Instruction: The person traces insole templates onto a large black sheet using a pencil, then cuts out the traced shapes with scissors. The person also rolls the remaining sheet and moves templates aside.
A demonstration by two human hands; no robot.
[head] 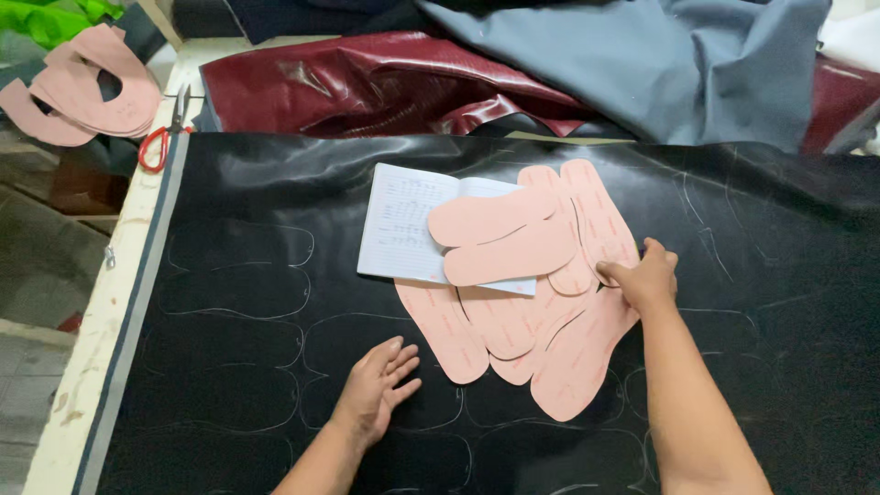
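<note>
The right hand (647, 278) pinched the edge of the pink patterns (541, 312), fanned just left of its fingertips on the black leather (238, 302); the left hand (378, 385) lay flat, open, holding nothing; sorting seemingly underway; next, lifting one pattern needs a cleaner pinch.

The open notebook (403, 225) is partly covered: pink paper patterns (513, 275) overlap its right page and lower right corner. Writing on its pages is too small to read. Below the notebook, lower patterns in the fan are hidden under upper ones. The black sheet (238, 367) is cut off by the bottom and right edges. Left of the notebook, the scissors (165, 137) show red handles; the blade tips are unclear. Both forearms leave the frame at the bottom.
</note>
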